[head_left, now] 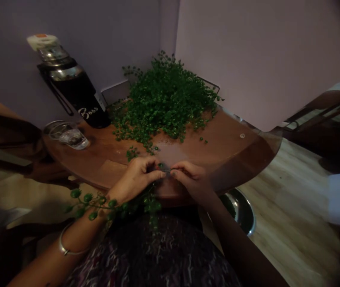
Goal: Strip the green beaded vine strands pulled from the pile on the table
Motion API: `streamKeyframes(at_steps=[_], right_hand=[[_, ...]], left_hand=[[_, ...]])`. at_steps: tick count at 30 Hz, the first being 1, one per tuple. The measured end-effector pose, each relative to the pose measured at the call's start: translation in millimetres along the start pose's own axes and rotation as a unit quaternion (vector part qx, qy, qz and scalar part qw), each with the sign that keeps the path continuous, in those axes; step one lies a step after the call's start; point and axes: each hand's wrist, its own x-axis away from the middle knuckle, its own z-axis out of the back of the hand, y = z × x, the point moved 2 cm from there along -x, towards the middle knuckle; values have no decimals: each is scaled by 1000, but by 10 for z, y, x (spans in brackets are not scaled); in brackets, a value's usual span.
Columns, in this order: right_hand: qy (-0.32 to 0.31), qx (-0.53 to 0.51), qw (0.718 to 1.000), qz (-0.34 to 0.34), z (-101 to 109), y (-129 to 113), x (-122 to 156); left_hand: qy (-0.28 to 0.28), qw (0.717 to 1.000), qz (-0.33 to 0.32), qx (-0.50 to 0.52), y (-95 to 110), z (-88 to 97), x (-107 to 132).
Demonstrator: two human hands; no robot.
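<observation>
My left hand [142,172] is closed in a pinch on a green sprig [88,199] with round, bead-like parts. The sprig trails back over my left wrist and hangs below the table edge. My right hand [189,175] pinches with thumb and forefinger at a thin dark end of the same sprig, close to the left fingertips. Just beyond my hands a large heap of the same green sprigs [170,95] covers the back of the wooden table [223,159]. A small loose piece [132,153] lies just past my left hand.
A black flask [77,87] marked "Boss" stands at the back left. A glass of water [74,137] is near it, at the left edge. Below the table's right front, a shiny metal bowl [244,211] holds something green. Pale walls [247,59] close off the back.
</observation>
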Motion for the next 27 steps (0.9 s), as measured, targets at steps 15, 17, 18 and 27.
streamKeyframes(at_steps=[15, 17, 18, 27], right_hand=[[216, -100, 971, -31, 202, 46, -7], [273, -218, 935, -57, 375, 58, -46], [273, -263, 923, -70, 420, 51, -69], [-74, -333, 923, -179, -159, -82, -121]], left_hand=[[-13, 992, 37, 121, 38, 81, 188], [11, 991, 47, 127, 10, 176, 217], [20, 990, 54, 132, -8, 209, 224], [-85, 989, 45, 112, 10, 66, 125]])
